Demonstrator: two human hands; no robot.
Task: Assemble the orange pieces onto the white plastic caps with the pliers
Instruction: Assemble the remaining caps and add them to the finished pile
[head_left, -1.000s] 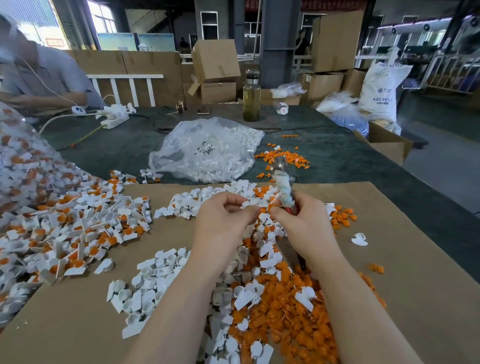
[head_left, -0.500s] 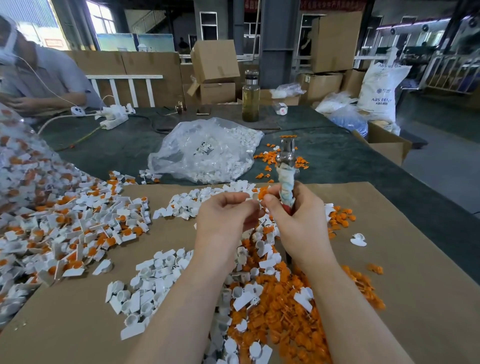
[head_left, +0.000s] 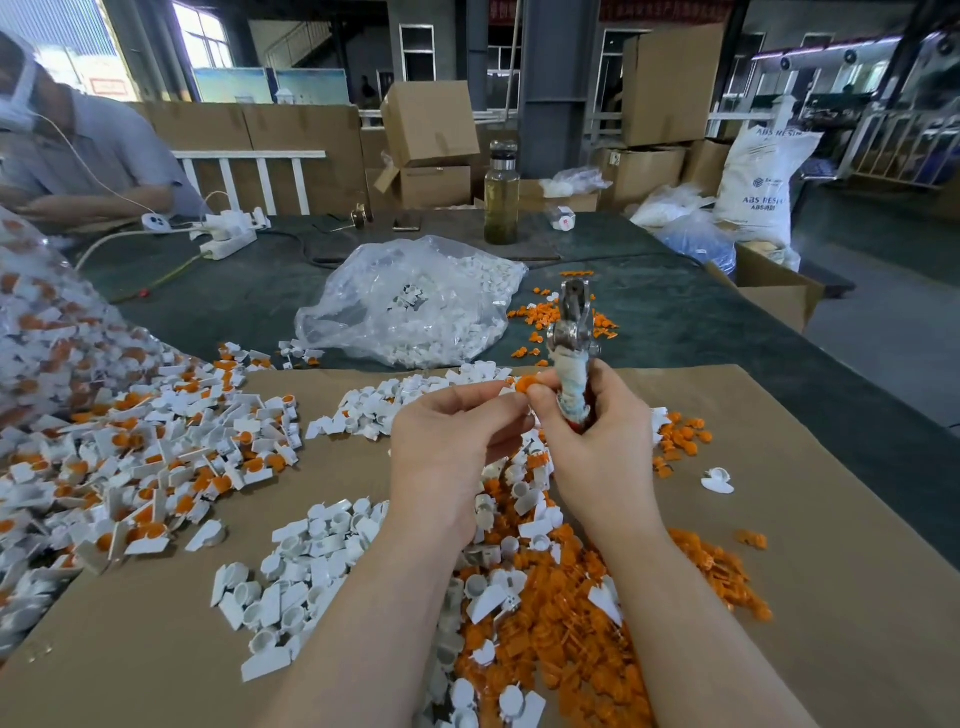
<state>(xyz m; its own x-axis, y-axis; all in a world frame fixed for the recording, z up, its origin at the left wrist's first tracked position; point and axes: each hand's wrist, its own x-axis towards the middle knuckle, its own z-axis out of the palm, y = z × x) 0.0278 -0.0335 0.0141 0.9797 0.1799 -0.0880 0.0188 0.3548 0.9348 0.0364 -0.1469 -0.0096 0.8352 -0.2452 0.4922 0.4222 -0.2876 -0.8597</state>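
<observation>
A: Where's the orange piece (head_left: 525, 385)?

B: Pinched between the fingertips of both hands, up above the cardboard sheet (head_left: 810, 519) on the counter (head_left: 675, 312). The left hand (head_left: 451, 447) curls its fingers round what I take to be a white cap; it's hidden, so I can't be sure.

A: And the pliers (head_left: 571, 332)?

B: Upright in the right hand (head_left: 597, 441), 3 fingers wrapped round the cloth-bound handle, nose pointing up, thumb and forefinger free for the piece.

A: How to do it well?

B: Seat the piece square by hand first, then squeeze gently. Loose white caps (head_left: 301, 587) and orange pieces (head_left: 571, 649) lie heaped below; finished ones (head_left: 156, 467) are piled left.
</observation>
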